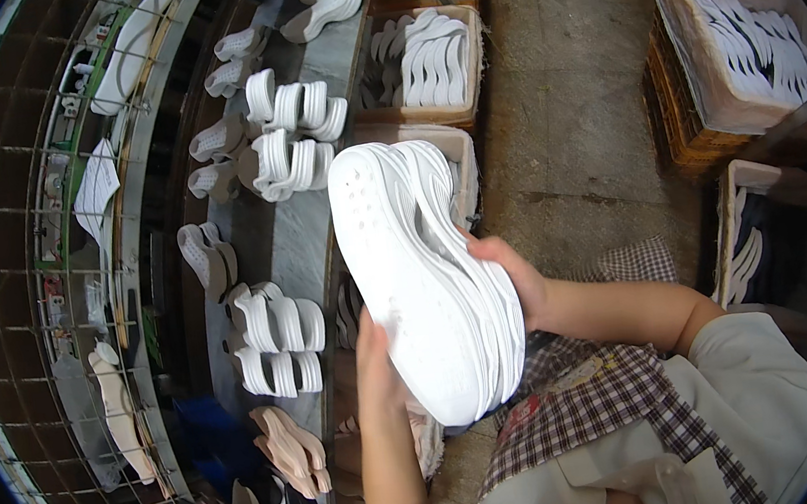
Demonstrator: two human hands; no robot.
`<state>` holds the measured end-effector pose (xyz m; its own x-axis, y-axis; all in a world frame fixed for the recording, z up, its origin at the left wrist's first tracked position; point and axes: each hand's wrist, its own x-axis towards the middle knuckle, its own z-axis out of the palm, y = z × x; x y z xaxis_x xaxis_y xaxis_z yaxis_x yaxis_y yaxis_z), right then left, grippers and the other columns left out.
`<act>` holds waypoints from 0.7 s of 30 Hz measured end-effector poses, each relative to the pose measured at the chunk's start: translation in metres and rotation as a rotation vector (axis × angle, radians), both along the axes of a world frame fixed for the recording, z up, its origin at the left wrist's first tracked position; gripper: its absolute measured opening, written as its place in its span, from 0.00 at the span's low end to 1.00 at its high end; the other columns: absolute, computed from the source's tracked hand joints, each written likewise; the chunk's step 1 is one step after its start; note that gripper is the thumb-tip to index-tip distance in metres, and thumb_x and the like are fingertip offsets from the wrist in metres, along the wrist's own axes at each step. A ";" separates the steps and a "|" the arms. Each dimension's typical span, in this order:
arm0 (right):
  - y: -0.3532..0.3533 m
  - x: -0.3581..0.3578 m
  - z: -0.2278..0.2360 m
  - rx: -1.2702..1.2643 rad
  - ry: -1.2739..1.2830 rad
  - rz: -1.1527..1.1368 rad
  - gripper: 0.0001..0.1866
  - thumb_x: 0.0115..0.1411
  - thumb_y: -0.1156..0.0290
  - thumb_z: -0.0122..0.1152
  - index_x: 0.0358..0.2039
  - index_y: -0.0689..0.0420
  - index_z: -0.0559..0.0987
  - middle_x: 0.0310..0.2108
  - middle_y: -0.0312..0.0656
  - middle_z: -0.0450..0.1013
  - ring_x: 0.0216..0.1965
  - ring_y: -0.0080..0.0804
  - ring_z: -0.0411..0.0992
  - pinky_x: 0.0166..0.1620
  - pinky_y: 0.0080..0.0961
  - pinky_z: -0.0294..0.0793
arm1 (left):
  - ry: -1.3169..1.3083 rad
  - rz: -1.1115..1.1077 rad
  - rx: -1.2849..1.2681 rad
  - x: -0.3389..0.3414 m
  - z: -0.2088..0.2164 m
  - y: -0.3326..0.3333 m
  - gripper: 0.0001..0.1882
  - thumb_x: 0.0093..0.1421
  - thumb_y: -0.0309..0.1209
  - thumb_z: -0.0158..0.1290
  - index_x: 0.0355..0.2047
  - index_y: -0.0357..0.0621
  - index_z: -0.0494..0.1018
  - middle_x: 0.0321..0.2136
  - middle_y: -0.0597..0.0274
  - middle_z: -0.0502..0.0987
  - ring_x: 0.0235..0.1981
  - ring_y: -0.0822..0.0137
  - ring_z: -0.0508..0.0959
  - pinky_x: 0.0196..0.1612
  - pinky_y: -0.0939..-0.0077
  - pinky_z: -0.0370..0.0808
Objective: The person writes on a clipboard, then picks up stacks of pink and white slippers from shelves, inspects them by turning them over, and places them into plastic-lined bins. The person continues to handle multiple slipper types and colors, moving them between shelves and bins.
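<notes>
Between my two hands is a stack of white shoe soles (420, 300), nested against one another and tilted, with the broad face of the outermost one toward the upper left. My left hand (377, 361) presses on the lower left side of the stack, its fingers partly hidden behind it. On the opposite side, my right hand (518, 280) grips the edges of the soles near their middle. More white soles (292, 165) stand in small nested groups on the grey bench (311, 233) to the left of the stack.
Lined crates of white soles (436, 62) line the bench's right side. Across the concrete aisle (564, 81) stands an orange crate (674, 113) holding more soles. A wire mesh guard (16, 299) runs along the far left. Pink soles (291, 447) lie at the bench's near end.
</notes>
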<state>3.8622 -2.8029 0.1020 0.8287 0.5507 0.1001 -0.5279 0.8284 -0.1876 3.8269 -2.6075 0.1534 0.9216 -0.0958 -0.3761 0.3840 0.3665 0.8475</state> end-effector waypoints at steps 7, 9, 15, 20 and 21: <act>-0.019 0.003 -0.018 -0.240 0.465 0.369 0.40 0.52 0.41 0.45 0.62 0.47 0.58 0.64 0.47 0.52 0.62 0.47 0.51 0.59 0.53 0.50 | 0.344 -0.107 -0.242 0.036 -0.061 -0.014 0.24 0.64 0.34 0.44 0.55 0.29 0.60 0.49 0.47 0.70 0.47 0.55 0.75 0.51 0.62 0.72; -0.021 0.000 -0.027 -0.359 0.565 0.407 0.43 0.51 0.37 0.42 0.62 0.49 0.57 0.64 0.47 0.50 0.63 0.51 0.48 0.59 0.57 0.43 | 0.203 -0.168 -0.355 0.027 -0.081 -0.018 0.20 0.65 0.28 0.40 0.54 0.28 0.62 0.50 0.48 0.70 0.49 0.58 0.73 0.52 0.65 0.71; -0.012 -0.009 -0.050 -0.439 0.596 0.456 0.41 0.53 0.34 0.37 0.61 0.48 0.59 0.62 0.47 0.51 0.59 0.63 0.49 0.55 0.59 0.52 | 0.222 -0.213 -0.292 0.014 -0.110 -0.017 0.23 0.64 0.29 0.38 0.59 0.35 0.59 0.55 0.51 0.66 0.51 0.61 0.71 0.52 0.71 0.70; -0.009 -0.009 -0.054 -0.506 0.622 0.443 0.39 0.54 0.34 0.35 0.59 0.48 0.62 0.61 0.46 0.54 0.57 0.61 0.52 0.53 0.58 0.54 | 0.363 -0.068 -0.296 0.013 -0.110 -0.016 0.21 0.64 0.29 0.40 0.57 0.35 0.61 0.53 0.51 0.69 0.50 0.62 0.72 0.52 0.72 0.70; -0.008 -0.009 -0.052 -0.504 0.617 0.444 0.39 0.55 0.34 0.35 0.58 0.49 0.62 0.61 0.46 0.54 0.57 0.61 0.53 0.53 0.58 0.54 | 0.371 -0.063 -0.313 0.012 -0.110 -0.017 0.21 0.64 0.29 0.40 0.56 0.35 0.61 0.52 0.52 0.69 0.50 0.62 0.72 0.52 0.72 0.70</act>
